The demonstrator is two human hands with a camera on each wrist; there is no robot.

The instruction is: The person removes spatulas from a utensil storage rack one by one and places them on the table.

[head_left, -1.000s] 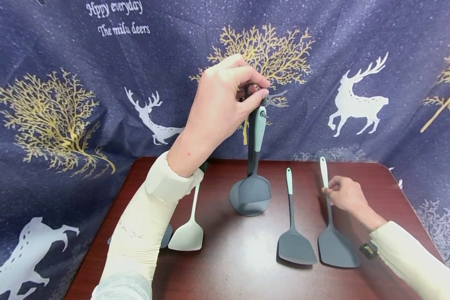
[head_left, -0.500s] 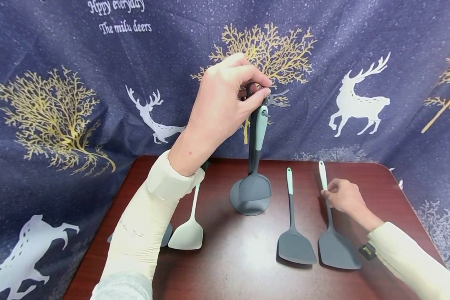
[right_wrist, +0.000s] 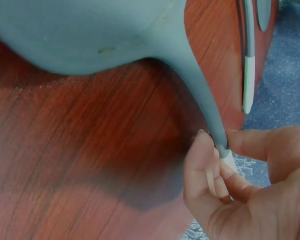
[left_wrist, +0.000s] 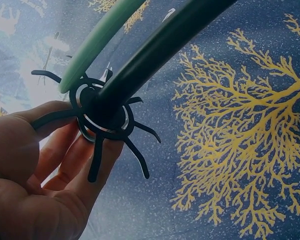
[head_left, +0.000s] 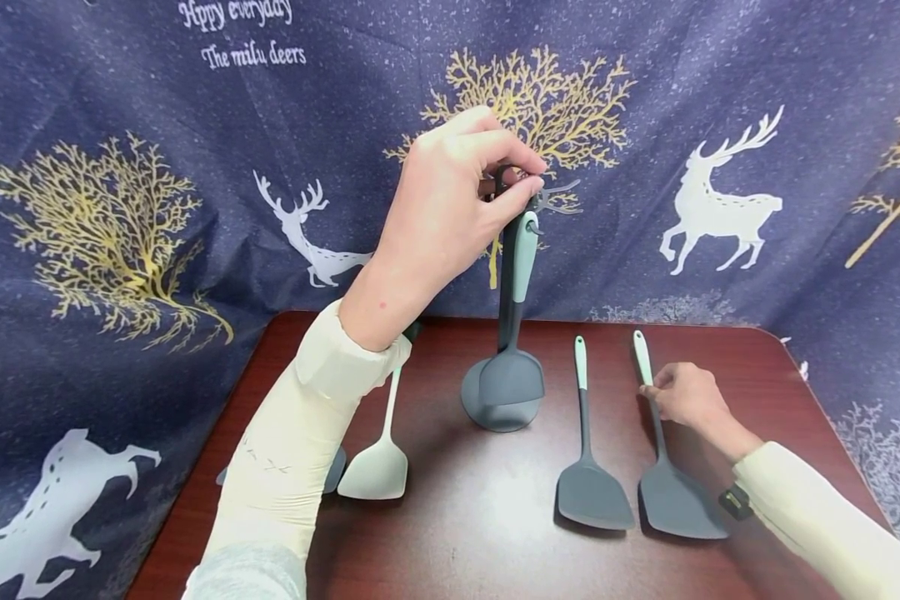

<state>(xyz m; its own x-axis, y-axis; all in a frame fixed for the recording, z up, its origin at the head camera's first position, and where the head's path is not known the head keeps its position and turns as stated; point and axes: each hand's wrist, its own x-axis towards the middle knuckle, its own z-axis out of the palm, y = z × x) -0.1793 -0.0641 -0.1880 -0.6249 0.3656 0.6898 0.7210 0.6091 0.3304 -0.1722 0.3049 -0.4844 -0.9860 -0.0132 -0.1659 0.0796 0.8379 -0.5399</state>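
Observation:
A dark utensil stand (head_left: 499, 419) with a round base and a hooked top stands at the table's middle. My left hand (head_left: 450, 196) grips its top; in the left wrist view the fingers lie around the ring of curved hooks (left_wrist: 132, 155). A small grey turner (head_left: 512, 377) with a mint handle hangs from one hook. My right hand (head_left: 688, 393) pinches a larger grey spatula (head_left: 678, 500) where the pale handle meets the grey shaft. In the right wrist view, thumb and fingers hold that shaft (right_wrist: 210, 107), and a shadow shows beneath the spatula.
Another grey spatula (head_left: 594, 496) lies between the stand and my right hand. Left of the stand lies a cream spatula (head_left: 375, 473), and a grey utensil (head_left: 335, 468) is mostly hidden by my left sleeve. A patterned blue cloth (head_left: 607, 250) hangs behind the brown table (head_left: 480, 533).
The handle end of the spatula in my right hand has moved slightly down and left, and its blade slightly right. My left hand keeps its grip on the stand.

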